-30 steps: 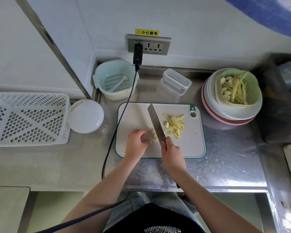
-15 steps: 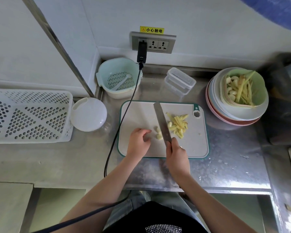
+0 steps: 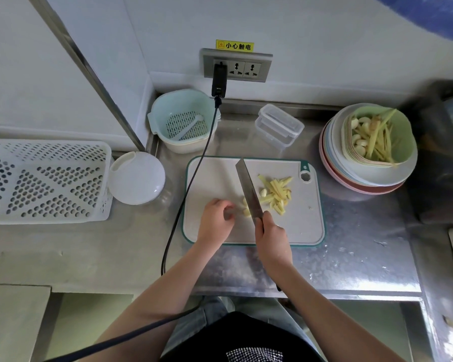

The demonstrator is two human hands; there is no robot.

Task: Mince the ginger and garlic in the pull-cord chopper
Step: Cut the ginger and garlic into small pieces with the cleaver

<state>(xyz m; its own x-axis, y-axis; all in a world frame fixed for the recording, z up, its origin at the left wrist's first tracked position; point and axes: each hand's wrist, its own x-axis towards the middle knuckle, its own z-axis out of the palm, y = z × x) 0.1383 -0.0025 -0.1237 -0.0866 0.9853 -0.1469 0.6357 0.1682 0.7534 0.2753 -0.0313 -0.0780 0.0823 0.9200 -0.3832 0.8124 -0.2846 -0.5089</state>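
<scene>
Cable across board's left edge

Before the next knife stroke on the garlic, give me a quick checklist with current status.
1. Right hand grips the cleaver handle: ok.
2. Left hand fingers curled, beside the blade: ok.
3. Garlic pieces pinned under the fingers: cannot tell.
4. Cutting board flat on the counter: ok.
5. Black cable lies across the board's left edge: not ok.
6. Cut ginger strips lie right of the blade: ok.
</scene>
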